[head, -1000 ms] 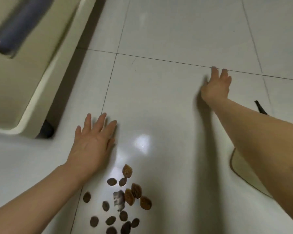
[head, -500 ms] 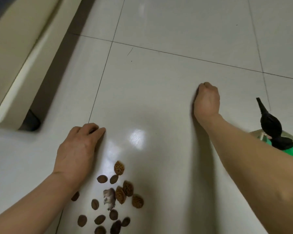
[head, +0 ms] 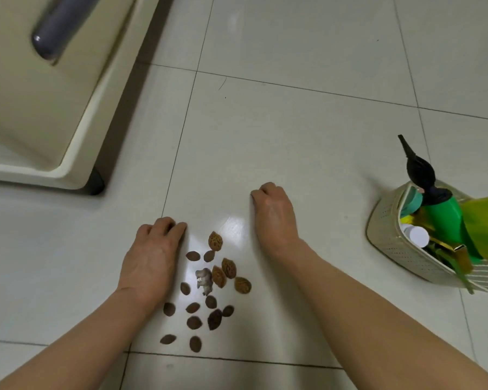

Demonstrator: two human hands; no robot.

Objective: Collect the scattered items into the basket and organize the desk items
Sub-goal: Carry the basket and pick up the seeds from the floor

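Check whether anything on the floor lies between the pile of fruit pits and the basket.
Nothing visible does. The fruit pits lie between both hands, and the basket sits off to the right. Only the right hand and its forearm cross the bare tile floor between them.

Both bare forearms extend forward from the lower edge of the view, converging slightly. The left hand lies palm down, knuckles raised, fingers curled under at the tips. The right hand, set farther forward, is likewise palm down with fingers curled into a loose fist. The hands are well apart.
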